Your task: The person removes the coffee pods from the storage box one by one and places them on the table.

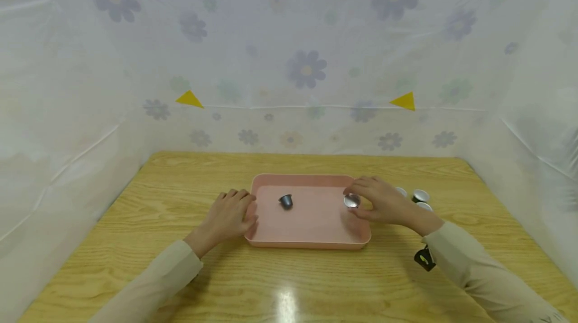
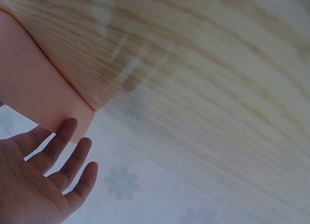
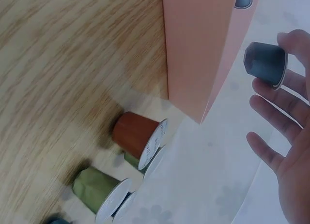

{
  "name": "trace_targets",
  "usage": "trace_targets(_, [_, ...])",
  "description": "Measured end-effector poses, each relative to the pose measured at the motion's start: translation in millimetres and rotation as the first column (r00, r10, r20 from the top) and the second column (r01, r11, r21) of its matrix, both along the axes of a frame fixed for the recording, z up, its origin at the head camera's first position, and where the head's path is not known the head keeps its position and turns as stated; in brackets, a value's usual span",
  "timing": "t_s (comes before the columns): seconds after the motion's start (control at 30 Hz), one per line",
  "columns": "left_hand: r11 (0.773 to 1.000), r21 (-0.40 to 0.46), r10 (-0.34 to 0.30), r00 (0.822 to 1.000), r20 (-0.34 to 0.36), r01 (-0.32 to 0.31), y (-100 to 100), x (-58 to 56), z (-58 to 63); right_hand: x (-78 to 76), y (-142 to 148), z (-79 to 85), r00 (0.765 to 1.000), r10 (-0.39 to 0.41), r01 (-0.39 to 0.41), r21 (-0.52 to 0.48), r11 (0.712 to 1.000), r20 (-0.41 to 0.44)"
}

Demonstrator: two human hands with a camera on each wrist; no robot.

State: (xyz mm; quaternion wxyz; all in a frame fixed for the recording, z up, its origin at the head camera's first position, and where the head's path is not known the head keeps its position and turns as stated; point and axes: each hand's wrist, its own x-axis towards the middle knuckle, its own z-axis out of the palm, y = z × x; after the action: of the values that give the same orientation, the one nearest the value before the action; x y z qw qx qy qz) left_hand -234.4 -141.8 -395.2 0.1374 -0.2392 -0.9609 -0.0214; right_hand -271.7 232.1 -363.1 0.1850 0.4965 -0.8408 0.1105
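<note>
My right hand [image 1: 379, 200] pinches a dark teal coffee capsule [image 3: 266, 62] between thumb and fingers, over the right end of a pink tray [image 1: 311, 230]. In the head view the capsule's silvery lid [image 1: 351, 201] faces up. Another dark coffee capsule [image 1: 286, 201] lies tipped inside the tray, left of its middle. At the tray's left rim rests my left hand [image 1: 228, 214]. The left wrist view shows its fingers [image 2: 72, 168] spread and loosely extended, one tip against the outer wall; the thumb is mostly hidden there.
On the wooden table [image 1: 280, 283], right of the tray, stand several more capsules, among them a brown one [image 3: 138, 134] and a green one [image 3: 99, 190]. My right forearm partly covers them in the head view. A white flowered curtain [image 1: 271, 62] encloses the table's back and sides.
</note>
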Motion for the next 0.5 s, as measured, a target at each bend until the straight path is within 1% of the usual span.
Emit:
trace_targets(0.1, [1.000,-0.002,0.003,1.000,0.008,-0.003,0,-0.2,-0.2,1.7,6,0.3,1.000,-0.023,0.023,-0.004,1.000,-0.006])
trace_targets(0.27, [1.000,-0.008,0.011,1.000,0.023,-0.010,0,0.4,0.5,4.6,16,-0.2,0.998,-0.065,0.065,-0.013,0.998,0.008])
trace_targets(0.4, [1.000,-0.009,0.015,0.999,0.030,-0.015,0,0.6,1.1,5.8,25,-2.8,0.997,-0.080,0.080,-0.020,0.997,0.004])
trace_targets(0.5, [1.000,-0.008,0.015,0.999,0.032,-0.014,0,0.6,1.2,6.5,31,-5.9,0.996,-0.085,0.084,-0.024,0.996,-0.014])
